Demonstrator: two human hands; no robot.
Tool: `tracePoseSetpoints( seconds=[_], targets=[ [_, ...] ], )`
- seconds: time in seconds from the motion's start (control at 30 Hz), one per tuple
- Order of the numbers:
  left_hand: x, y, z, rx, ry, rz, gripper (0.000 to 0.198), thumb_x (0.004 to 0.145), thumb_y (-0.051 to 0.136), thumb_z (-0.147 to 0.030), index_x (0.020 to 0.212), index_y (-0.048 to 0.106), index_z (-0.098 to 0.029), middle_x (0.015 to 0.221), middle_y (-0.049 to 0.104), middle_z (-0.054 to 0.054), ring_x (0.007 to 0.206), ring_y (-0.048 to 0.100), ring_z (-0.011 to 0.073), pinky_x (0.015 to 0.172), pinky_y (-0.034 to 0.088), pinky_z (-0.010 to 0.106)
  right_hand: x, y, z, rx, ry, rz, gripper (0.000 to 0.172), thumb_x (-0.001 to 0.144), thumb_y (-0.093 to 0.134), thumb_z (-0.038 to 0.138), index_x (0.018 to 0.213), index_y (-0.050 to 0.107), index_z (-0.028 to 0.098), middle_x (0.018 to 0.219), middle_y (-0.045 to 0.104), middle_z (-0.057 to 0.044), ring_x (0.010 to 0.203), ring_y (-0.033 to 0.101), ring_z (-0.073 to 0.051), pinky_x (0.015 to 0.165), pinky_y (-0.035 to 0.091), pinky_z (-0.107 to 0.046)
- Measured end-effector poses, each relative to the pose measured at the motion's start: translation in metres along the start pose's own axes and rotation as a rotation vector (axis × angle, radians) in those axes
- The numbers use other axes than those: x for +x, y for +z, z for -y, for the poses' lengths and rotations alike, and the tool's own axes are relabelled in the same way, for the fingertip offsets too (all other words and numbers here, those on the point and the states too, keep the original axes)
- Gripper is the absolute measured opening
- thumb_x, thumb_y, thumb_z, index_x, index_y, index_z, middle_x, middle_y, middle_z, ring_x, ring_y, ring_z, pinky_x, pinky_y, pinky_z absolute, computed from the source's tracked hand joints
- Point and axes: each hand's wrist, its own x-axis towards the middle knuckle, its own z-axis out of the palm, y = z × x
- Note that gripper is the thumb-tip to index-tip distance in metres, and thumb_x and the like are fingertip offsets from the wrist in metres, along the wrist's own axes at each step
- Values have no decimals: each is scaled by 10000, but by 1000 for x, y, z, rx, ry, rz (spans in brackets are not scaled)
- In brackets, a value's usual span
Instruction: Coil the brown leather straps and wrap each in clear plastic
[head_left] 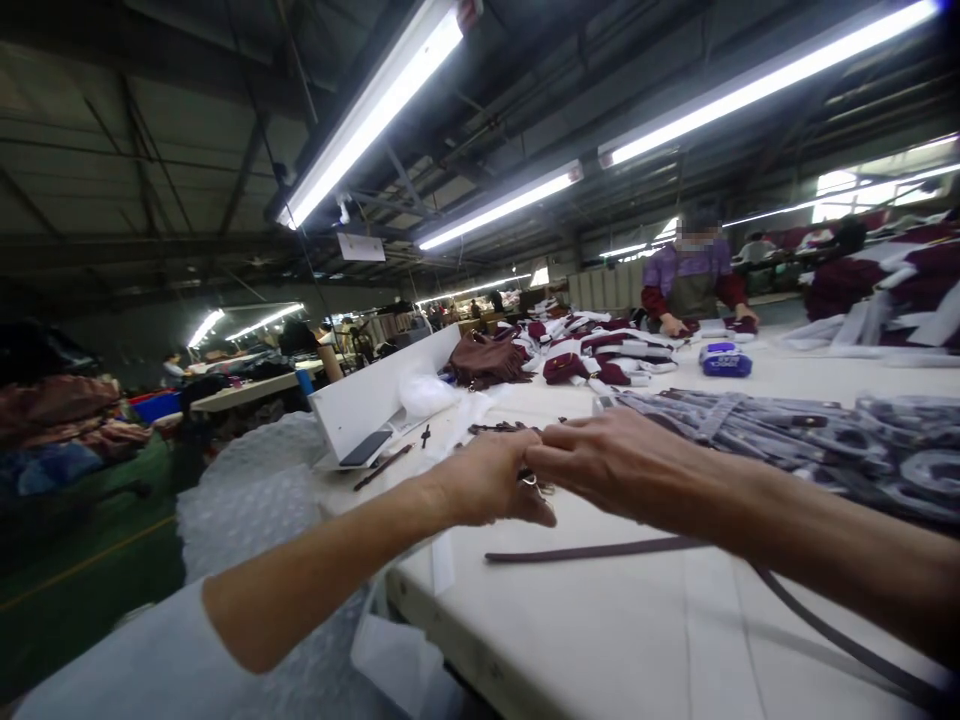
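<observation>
My left hand (491,478) and my right hand (611,455) meet over the white table (615,640), fingertips pinched together. Between them sits a small metal piece (534,483), perhaps a ring or buckle, too small to name. Both hands are closed on it. A long dark brown strap (600,550) lies on the table just below the hands and runs off toward the lower right. Several short dark strap pieces (499,428) lie just beyond my left hand.
A heap of grey patterned straps (825,440) lies at right. A white box (375,400) with a phone (367,448) stands at left, bubble wrap (247,490) below it. Maroon and white garments (600,355) pile further back, where a person (694,285) works. A blue packet (724,360) lies nearby.
</observation>
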Motion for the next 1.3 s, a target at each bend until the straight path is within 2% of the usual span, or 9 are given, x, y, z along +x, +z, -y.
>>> tracePoseSetpoints(
  seconds=[0.1, 0.17, 0.23, 0.4, 0.57, 0.67, 0.87, 1.13, 1.3],
  targets=[
    [0, 0, 10, -110, 120, 8, 622, 565, 782, -297, 1127, 535, -199, 957, 645, 43, 835, 603, 195, 686, 471, 269, 2, 12, 4, -19, 11, -19, 102, 880, 461, 169, 913, 554, 191, 769, 605, -9, 505, 451, -91, 449, 147, -254],
    [-8, -6, 22, -192, 56, -41, 836, 544, 795, -362, 1271, 407, -221, 1164, 568, 96, 1003, 564, 235, 781, 464, 310, -1, 21, 1, -9, 82, -53, 121, 894, 434, 195, 895, 555, 180, 739, 593, -8, 491, 438, -88, 454, 157, -253],
    [-19, -9, 37, -261, -65, -39, 782, 567, 772, -424, 1242, 439, -208, 1214, 529, 115, 1059, 533, 247, 817, 453, 327, -7, 30, -6, -28, 133, -86, 150, 903, 418, 211, 859, 555, 169, 695, 567, -6, 486, 424, -89, 459, 164, -254],
    [-35, 4, 60, -444, -233, 111, 366, 705, 656, -431, 918, 547, -155, 659, 532, -33, 562, 514, 104, 541, 421, 227, -18, 40, -17, -150, 41, -219, 141, 914, 417, 218, 953, 546, 177, 708, 549, -6, 540, 453, -111, 475, 194, -258],
    [-33, 7, 45, -8, -1, -190, 287, 742, 634, -436, 813, 540, -174, 682, 508, -48, 629, 450, 97, 563, 330, 210, -5, 30, -6, -251, -94, -261, 147, 911, 422, 203, 1013, 518, 160, 769, 564, -32, 624, 489, -143, 498, 241, -268],
    [-31, 5, 34, 224, 76, -243, 245, 804, 568, -418, 796, 518, -178, 678, 542, -32, 624, 483, 114, 560, 311, 226, 5, 23, 5, -255, -149, -252, 154, 903, 415, 170, 1000, 531, 141, 749, 572, -40, 604, 485, -145, 486, 236, -268],
    [-32, 3, 37, 344, -4, -195, 260, 780, 592, -428, 881, 529, -196, 745, 614, 3, 687, 563, 171, 587, 353, 245, -1, 22, 1, 32, 108, -84, 159, 862, 538, 328, 887, 558, 172, 651, 585, 2, 495, 484, -100, 458, 219, -242],
    [-17, 11, 29, 64, 3, -84, 472, 625, 751, -326, 1009, 512, -188, 856, 637, 9, 802, 588, 196, 646, 429, 256, 3, 23, 1, 139, -9, -29, 124, 892, 499, 254, 937, 583, 174, 744, 599, -26, 580, 507, -108, 495, 254, -238],
    [-13, 17, 35, -142, 42, 81, 647, 620, 750, -353, 1177, 458, -198, 704, 613, -32, 618, 585, 156, 601, 462, 269, -3, 23, -7, 260, 8, -42, 168, 903, 449, 247, 942, 604, 193, 723, 598, -21, 565, 506, -97, 508, 253, -232]
  ],
)
